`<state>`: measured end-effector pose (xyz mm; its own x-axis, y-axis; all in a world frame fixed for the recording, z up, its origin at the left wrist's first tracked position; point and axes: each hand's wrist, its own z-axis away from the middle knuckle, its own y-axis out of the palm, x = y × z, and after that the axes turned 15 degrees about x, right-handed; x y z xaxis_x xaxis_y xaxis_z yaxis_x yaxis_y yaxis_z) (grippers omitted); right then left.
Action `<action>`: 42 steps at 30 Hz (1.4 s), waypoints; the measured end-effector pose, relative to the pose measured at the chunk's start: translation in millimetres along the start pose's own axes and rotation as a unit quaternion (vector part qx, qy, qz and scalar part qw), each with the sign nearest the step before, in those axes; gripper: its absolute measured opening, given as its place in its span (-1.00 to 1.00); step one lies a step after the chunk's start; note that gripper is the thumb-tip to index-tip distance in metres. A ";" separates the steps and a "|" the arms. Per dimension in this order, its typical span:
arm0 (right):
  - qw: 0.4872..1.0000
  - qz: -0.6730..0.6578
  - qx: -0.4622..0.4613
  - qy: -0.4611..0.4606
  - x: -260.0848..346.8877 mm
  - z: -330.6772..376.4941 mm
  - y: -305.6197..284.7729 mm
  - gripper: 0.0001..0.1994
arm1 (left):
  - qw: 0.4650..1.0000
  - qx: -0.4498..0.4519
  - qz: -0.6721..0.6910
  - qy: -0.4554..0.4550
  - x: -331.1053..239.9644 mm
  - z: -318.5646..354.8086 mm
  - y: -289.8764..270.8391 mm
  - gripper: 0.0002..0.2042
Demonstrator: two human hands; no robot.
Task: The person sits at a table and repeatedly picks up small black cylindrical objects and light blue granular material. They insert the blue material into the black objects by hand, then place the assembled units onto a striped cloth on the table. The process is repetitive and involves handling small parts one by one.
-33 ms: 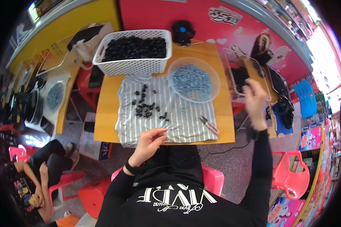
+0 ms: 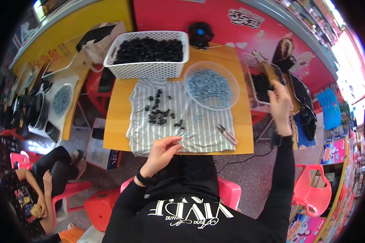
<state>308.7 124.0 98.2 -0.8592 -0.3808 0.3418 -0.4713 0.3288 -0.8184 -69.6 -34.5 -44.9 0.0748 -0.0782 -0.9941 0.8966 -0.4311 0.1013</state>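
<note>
My left hand (image 2: 161, 157) hovers at the near edge of the striped cloth (image 2: 140, 133), thumb and forefinger brought together. Whatever lies between those fingertips is too small to make out. A thin thread-like line (image 2: 186, 175) crosses my dark trousers. Raised beyond the table's right edge, my right hand (image 2: 280, 104) has its fingers pinched; what they hold cannot be seen. On the cloth lie several black beads (image 2: 160, 115), a small cluster of pale blue beads (image 2: 198, 118) and thread snips (image 2: 227, 134) with pinkish handles. A round clear tub (image 2: 236, 91) of blue beads stands at the cloth's far right.
Behind the cloth, a white plastic basket (image 2: 146, 72) is full of black pieces. A small black fan (image 2: 201, 34) stands by the pink wall. To the right are a tray (image 2: 254, 95) with black pieces and a red chair (image 2: 311, 190). Another person (image 2: 32, 194) sits at left.
My right hand has shifted a little to the right. My left hand keeps its pinch by the cloth's edge. The whole view has moved slightly.
</note>
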 end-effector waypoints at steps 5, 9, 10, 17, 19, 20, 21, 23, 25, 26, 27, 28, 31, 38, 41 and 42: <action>0.989 -0.114 0.092 0.027 43.0 12.0 33.1 -0.70 | 0.988 -0.062 -0.134 0.045 -0.1 3.8 -2.2 -0.77; 0.925 -0.234 0.275 -0.114 129.4 55.7 95.6 -0.74 | 0.976 -0.066 -0.202 0.040 1.6 5.2 -3.1 -0.76; 0.917 -0.233 0.297 -0.131 143.9 60.8 107.5 -0.75 | 0.977 -0.062 -0.202 0.039 3.3 4.6 -2.2 -0.76; 0.913 -0.141 0.337 -0.179 180.0 43.9 165.1 -0.83 | 0.973 -0.063 -0.217 0.052 3.7 5.4 -1.2 -0.76; 0.914 -0.146 0.337 -0.172 181.7 33.8 177.4 -0.83 | 0.973 -0.062 -0.213 0.057 0.4 4.5 -1.1 -0.75; 0.914 -0.137 0.338 -0.178 182.1 28.6 183.1 -0.81 | 0.975 -0.063 -0.206 0.060 -0.2 3.7 -1.3 -0.76; 0.913 -0.130 0.340 -0.185 182.9 23.7 189.0 -0.80 | 0.976 -0.065 -0.198 0.062 -0.3 3.7 -1.5 -0.77; 0.906 -0.120 0.356 -0.197 187.0 15.8 195.7 -0.77 | 0.977 -0.067 -0.191 0.066 0.5 3.6 -1.7 -0.78; 0.905 -0.089 0.358 -0.213 193.8 11.5 201.9 -0.78 | 0.976 -0.071 -0.194 0.071 0.4 5.6 -3.1 -0.78; 0.904 -0.073 0.359 -0.221 196.4 10.7 204.0 -0.78 | 0.975 -0.069 -0.197 0.074 1.1 6.0 -3.3 -0.78; 0.905 -0.065 0.354 -0.226 197.8 10.4 206.5 -0.78 | 0.974 -0.067 -0.201 0.078 2.1 6.1 -3.8 -0.78; 0.907 -0.056 0.349 -0.231 197.7 10.7 209.1 -0.78 | 0.973 -0.065 -0.204 0.082 3.2 6.3 -4.2 -0.78; 0.913 -0.052 0.318 -0.250 197.4 11.5 208.5 -0.77 | 0.975 -0.061 -0.197 0.083 5.8 6.3 -4.6 -0.79; 0.915 -0.167 0.306 -0.201 201.1 34.6 154.0 -0.77 | 0.984 -0.126 0.119 0.051 14.2 8.1 -1.2 -0.79; 0.910 -0.210 0.305 -0.186 199.2 64.0 138.4 -0.75 | 0.949 -0.153 0.267 0.072 -7.2 -2.9 3.4 -0.79; 0.907 -0.224 0.305 -0.185 200.6 72.9 134.6 -0.75 | 0.954 -0.123 0.265 0.071 -4.8 -4.7 2.5 -0.80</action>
<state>87.5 28.9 23.0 -0.4302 -0.6594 0.6165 -0.4619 -0.4260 -0.7779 -65.7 -31.0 -40.0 0.5888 -0.0965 -0.8025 0.7903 -0.1395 0.5966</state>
